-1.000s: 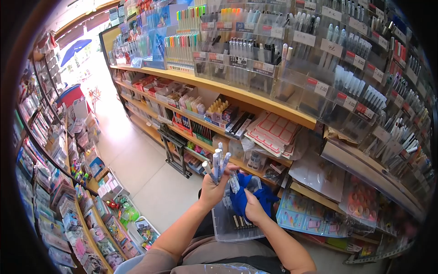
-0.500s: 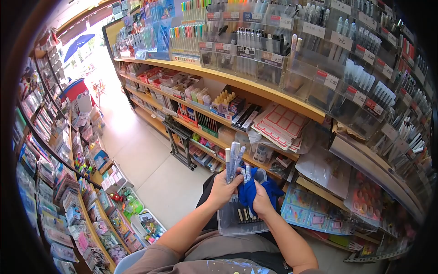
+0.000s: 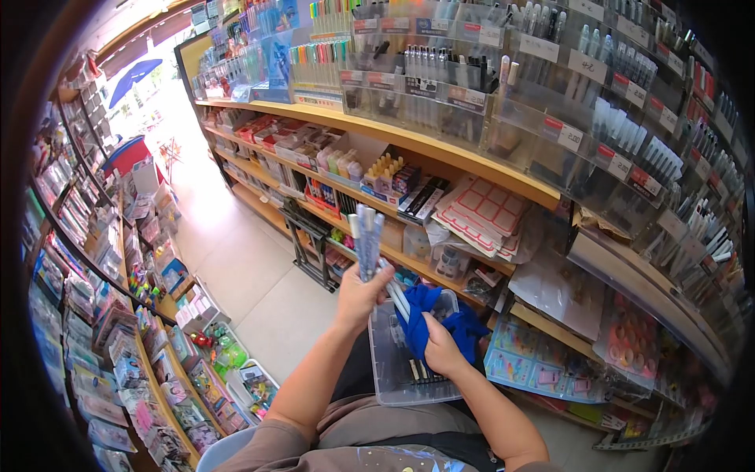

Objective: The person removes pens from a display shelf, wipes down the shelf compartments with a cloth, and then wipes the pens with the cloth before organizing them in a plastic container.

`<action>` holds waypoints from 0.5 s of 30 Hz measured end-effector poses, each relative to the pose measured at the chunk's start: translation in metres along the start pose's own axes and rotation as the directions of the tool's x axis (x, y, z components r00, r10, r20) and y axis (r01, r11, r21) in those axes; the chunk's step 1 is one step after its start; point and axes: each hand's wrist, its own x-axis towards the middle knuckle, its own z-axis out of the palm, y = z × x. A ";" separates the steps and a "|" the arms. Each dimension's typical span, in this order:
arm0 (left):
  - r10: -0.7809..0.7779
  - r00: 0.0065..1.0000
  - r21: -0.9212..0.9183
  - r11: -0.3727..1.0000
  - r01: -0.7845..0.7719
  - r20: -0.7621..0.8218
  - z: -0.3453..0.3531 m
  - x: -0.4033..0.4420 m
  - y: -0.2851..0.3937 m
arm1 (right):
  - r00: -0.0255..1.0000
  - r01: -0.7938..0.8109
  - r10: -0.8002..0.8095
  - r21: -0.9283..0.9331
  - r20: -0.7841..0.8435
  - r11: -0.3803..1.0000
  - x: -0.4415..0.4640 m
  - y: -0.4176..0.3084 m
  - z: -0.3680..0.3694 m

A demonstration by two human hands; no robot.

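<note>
My left hand [image 3: 360, 300] is closed around a bundle of several pens [image 3: 367, 245] with pale barrels, held upright above the bin's far left side. Closed on a blue cloth [image 3: 462, 324], my right hand [image 3: 445, 348] presses it about the lower part of some slanting white pens [image 3: 398, 300]. The upper ends of these pens reach to my left fingers. Beneath both hands a clear plastic bin [image 3: 384, 385] rests on my lap. Dark-and-light pens [image 3: 418, 370] lie inside it. The cloth hides part of the bin and my right fingertips.
Clear pen holders [image 3: 519, 161] with price tags line the upper shelf [image 3: 377, 124]. Lower shelves hold boxed goods and red-framed label sheets [image 3: 480, 219]. A black folding stand [image 3: 311, 248] stands by the shelves. Packed racks [image 3: 149, 362] and toy bins [image 3: 228, 354] border the tiled aisle [image 3: 228, 244].
My left hand has moved left with its pens, away from the right hand. The cloth and right hand have shifted slightly left, and more of the slanting pens shows between the hands.
</note>
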 end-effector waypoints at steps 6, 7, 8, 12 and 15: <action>-0.050 0.999 -0.163 0.985 0.052 0.017 0.008 -0.007 0.005 | 0.995 -0.054 0.059 0.054 -0.083 0.997 -0.002 -0.026 0.003; -0.109 0.992 -0.110 0.987 0.115 0.064 0.012 -0.013 0.000 | 0.993 -0.048 0.054 0.057 -0.109 0.997 -0.002 -0.025 0.004; -0.168 0.980 -0.056 0.983 0.175 0.108 0.016 -0.018 -0.004 | 0.990 -0.042 0.049 0.059 -0.133 0.997 -0.003 -0.023 0.006; -0.158 0.986 -0.120 0.979 0.163 0.052 0.022 -0.019 -0.010 | 0.988 -0.008 0.009 0.009 -0.157 1.000 -0.003 -0.021 0.004; -0.094 0.995 -0.182 0.979 0.096 0.020 0.012 -0.012 -0.007 | 0.994 -0.028 0.019 -0.082 -0.108 0.996 -0.002 -0.012 0.003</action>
